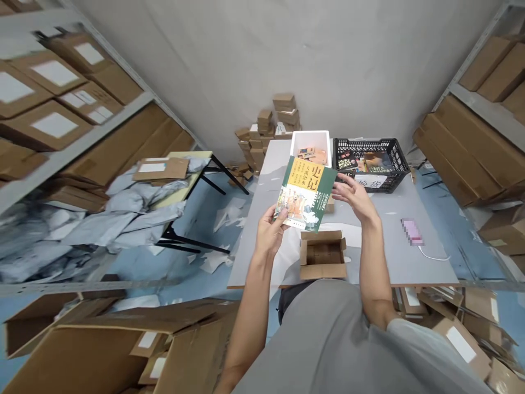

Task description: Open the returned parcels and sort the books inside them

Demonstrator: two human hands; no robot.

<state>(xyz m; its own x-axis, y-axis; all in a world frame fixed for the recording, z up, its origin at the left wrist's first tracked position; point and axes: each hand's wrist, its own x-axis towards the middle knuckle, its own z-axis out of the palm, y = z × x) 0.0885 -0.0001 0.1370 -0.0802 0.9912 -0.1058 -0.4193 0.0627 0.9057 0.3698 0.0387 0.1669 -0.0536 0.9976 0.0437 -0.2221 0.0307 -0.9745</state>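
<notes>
A green and yellow book [305, 191] with an illustrated cover is held up over the table, tilted. My left hand [271, 227] grips its lower left corner, thumb on the cover. At the book's right edge is my right hand [353, 197], its fingers apart; whether they touch the edge is hard to tell. Below the book, near the table's front edge, stands a small open cardboard box [323, 271] with its flaps up. Part of another small brown box [330, 206] shows behind the book.
On the grey table [394, 219] stand a white foam box [310, 137] and a black plastic crate [396, 180] holding books. A phone [412, 231] with a cable lies at the right. Side table [180, 189] and shelves flank me; a large carton [197, 350] is at lower left.
</notes>
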